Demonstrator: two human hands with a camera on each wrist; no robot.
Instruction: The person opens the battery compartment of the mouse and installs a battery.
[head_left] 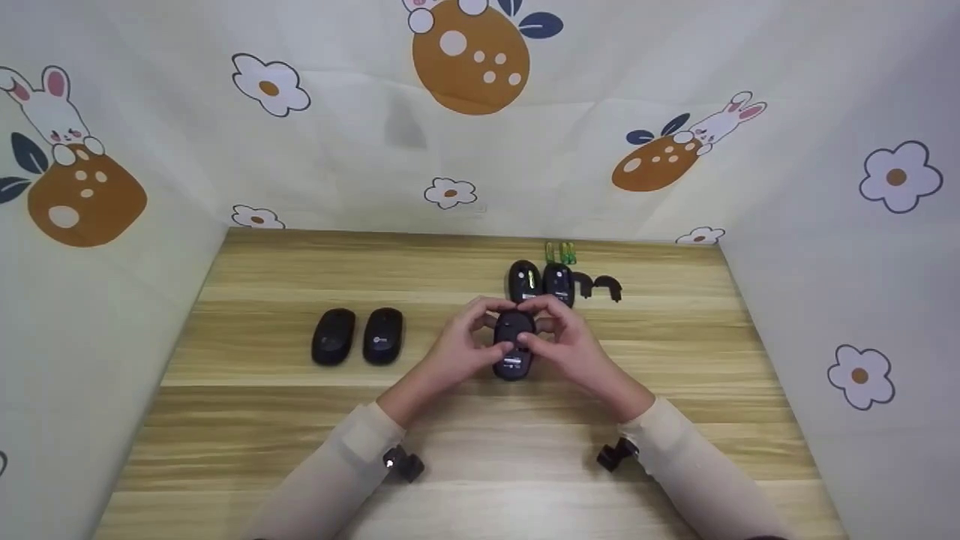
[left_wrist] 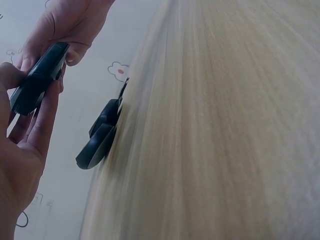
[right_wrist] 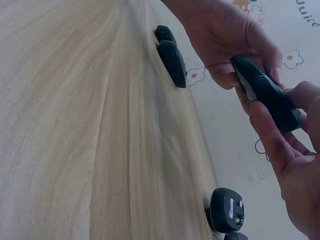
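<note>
Both hands hold one black computer mouse (head_left: 513,367) above the table, its underside with a small label turned up. My left hand (head_left: 466,339) grips its left side, thumb on the underside and fingers round the far end. The right hand (head_left: 571,343) grips the other side the same way, its thumb close to the left thumb. In the left wrist view the mouse (left_wrist: 41,77) is edge-on between the fingers, off the tabletop. The right wrist view also shows the mouse (right_wrist: 265,92) pinched by both hands. Fingers hide part of its far end.
Just beyond the hands lie two upturned mice, one (head_left: 523,279) with a battery showing, the other (head_left: 559,282) beside it. Green batteries (head_left: 561,253) and two curved black covers (head_left: 608,286) lie nearby. Two mice (head_left: 334,337) (head_left: 383,337) stand upright at left. Printed cloth walls (head_left: 360,150) bound the table.
</note>
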